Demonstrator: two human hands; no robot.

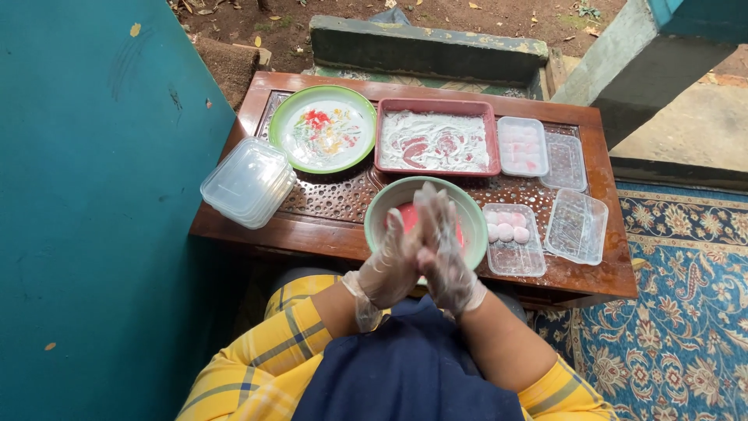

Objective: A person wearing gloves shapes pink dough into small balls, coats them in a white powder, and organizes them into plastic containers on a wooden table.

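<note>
From the head camera, both hands are raised together over the near edge of the worktop (312, 226), each in a thin clear plastic glove. The left hand (389, 269) and the right hand (444, 249) press palm to palm, fingers pointing away from the body. Whether something small sits between the palms cannot be told; nothing shows at the edges, so the grip of either hand is unclear.

Directly beyond and below the fingertips stands a pale green bowl (374, 214) with pink dough (409, 214) inside, partly hidden by the hands. The bowl is round, so it has no long axis, and it lies about equally close to both hands.

Just to the right of the grip lies a clear plastic tray (510, 261) holding three pale pink balls (506, 231) in a row at its far end; the right hand is nearer to it. Further right is an empty clear tray (576, 226).

Beyond the bowl sits a red rectangular tray (436, 140) smeared with white flour, long axis running left to right. Left of it is a green-rimmed flowered plate (323, 129), and at the far left a stack of clear lids (248, 183) overhangs the worktop edge. Right of the red tray are a filled clear box (522, 146) and another empty one (564, 161).
</note>
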